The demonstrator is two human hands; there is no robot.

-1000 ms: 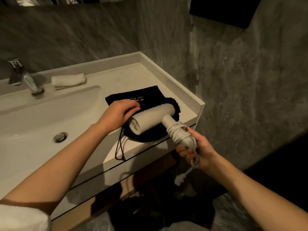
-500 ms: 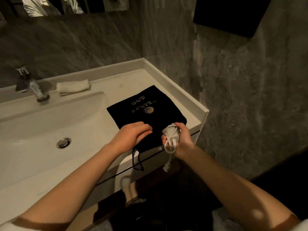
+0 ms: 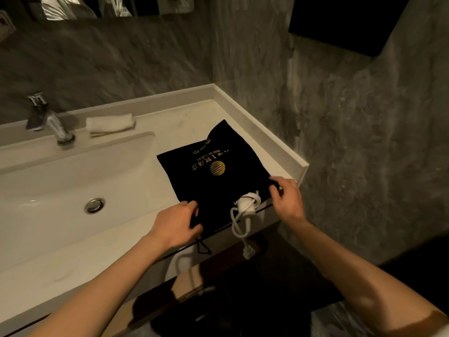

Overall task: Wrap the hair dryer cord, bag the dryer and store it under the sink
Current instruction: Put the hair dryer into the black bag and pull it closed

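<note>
Here, at the right end of a pale vanity top [image 3: 194,117], your two hands work the mouth of one black drawstring bag [image 3: 213,181] printed with a gold round emblem and gold lettering. Your left hand [image 3: 175,224] is curled shut, pinching the bag's near-left edge, where one thin black drawstring [image 3: 202,248] dangles over the counter's front. Your right hand [image 3: 288,199] pinches the bag's near-right corner between thumb and fingertips, the other fingers loosely bent.

One white hair dryer handle [image 3: 247,203], wound with its white cord [image 3: 237,226], pokes out of the bag's opening between your hands; the rest of the dryer is hidden inside the cloth. One loop of cord hangs below the counter edge, ending in one white plug [image 3: 249,252] in the air in front of the dark space beneath.

Left of the bag lies one basin with one metal drain [image 3: 94,205]. Behind it stand one chrome faucet [image 3: 52,122] and one folded white towel [image 3: 110,124].
</note>
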